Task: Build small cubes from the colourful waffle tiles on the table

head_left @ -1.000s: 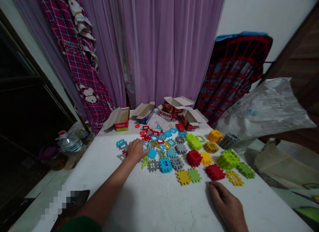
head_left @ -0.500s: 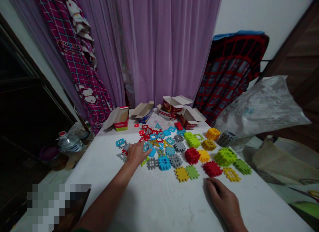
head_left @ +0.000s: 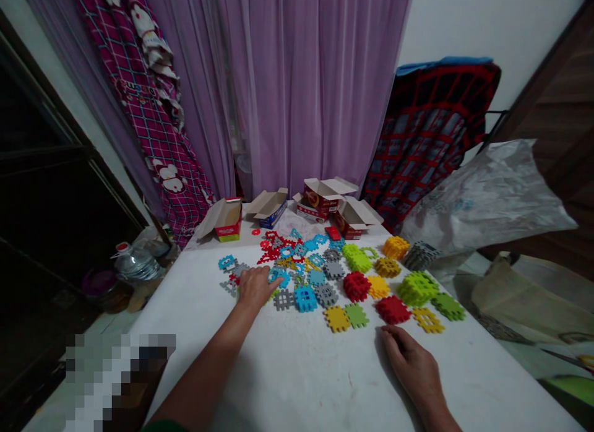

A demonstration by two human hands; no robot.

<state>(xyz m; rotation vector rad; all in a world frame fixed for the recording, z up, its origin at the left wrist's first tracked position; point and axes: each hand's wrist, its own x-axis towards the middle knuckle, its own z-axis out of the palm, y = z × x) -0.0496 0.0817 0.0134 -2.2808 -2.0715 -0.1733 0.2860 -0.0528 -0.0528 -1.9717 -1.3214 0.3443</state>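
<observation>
Head view | left hand (head_left: 254, 287) palm-down on plastic blocks (head_left: 305, 299), grip unclear | right hand (head_left: 409, 365) open on table (head_left: 288, 370)

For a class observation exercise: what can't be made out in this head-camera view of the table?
Head view only:
- Plastic grid pieces under the left hand: the hand hides their number and colours.
- Printing on the open cardboard boxes: too small to read.
- Lower-left corner: a pixelated patch blurs what lies there.
- Right arm, below the right hand: cut off by the bottom edge.
</observation>
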